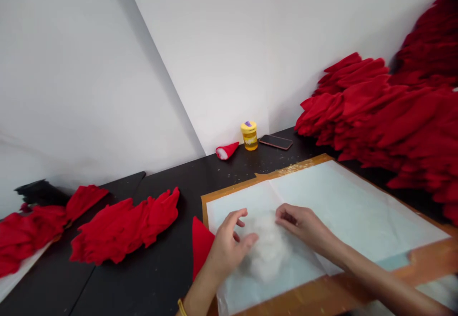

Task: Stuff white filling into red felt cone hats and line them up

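Note:
A loose clump of white fibre stuffing (267, 254) lies on the white sheet (336, 196) between my two hands, a little blurred. My left hand (232, 239) is beside its left edge, fingers curved and apart, with nothing visible in them. At the upper right edge of the clump, my right hand (296, 218) is closed in a pinch, its fingertips on the fluff. A flat red fabric piece (201, 245) lies partly hidden behind my left forearm.
Red fabric pieces (125, 227) lie bunched on the black table (186, 220) to the left. A tall red fabric heap (379, 110) fills the right. By the wall are a stuffed red cone (229, 150), a yellow-lidded jar (249, 137) and a phone (276, 142).

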`<move>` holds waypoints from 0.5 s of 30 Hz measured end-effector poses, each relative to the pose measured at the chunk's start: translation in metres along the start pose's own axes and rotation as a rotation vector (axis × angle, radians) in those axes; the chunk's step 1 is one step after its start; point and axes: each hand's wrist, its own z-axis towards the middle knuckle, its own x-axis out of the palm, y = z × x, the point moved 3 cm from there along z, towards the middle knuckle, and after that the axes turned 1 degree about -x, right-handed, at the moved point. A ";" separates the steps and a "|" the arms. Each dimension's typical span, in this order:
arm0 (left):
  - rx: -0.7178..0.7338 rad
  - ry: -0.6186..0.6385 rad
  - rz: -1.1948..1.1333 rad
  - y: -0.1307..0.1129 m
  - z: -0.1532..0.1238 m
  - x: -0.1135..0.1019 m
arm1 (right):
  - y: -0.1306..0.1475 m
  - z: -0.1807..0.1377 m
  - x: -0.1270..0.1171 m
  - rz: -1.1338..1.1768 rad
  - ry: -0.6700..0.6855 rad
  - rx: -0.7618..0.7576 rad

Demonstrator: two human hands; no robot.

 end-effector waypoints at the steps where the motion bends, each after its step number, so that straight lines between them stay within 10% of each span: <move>1: -0.004 0.017 0.000 -0.002 0.002 0.005 | 0.002 0.001 0.002 0.000 -0.004 -0.007; 8: -0.049 0.006 0.039 0.003 0.026 0.029 | 0.016 0.010 0.018 -0.018 0.061 -0.050; 15: -0.089 -0.132 0.024 0.015 0.018 -0.005 | 0.009 0.011 -0.010 -0.054 0.035 -0.037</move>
